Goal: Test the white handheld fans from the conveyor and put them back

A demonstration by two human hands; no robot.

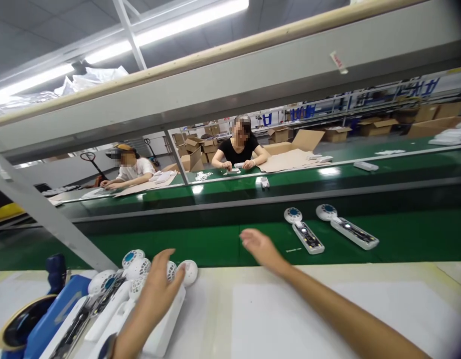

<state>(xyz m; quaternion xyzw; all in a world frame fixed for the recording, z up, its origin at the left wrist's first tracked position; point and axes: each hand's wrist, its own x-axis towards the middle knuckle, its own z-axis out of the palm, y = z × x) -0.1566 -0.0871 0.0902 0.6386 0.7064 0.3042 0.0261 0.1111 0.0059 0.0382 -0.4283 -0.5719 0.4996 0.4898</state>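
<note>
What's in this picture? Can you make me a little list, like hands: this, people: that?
Left hand: open, at a pile of white gadgets; can't tell if it touches
Right hand: open, over the green belt
On the belt: one gadget and another, insides showing
Gadget shape: round head, long handle
People: a person in black and a person in white, both across the belt
Behind them: cardboard boxes

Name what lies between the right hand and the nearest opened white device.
Head view: a thin pale strip lies on the green belt between right hand and device.
</note>
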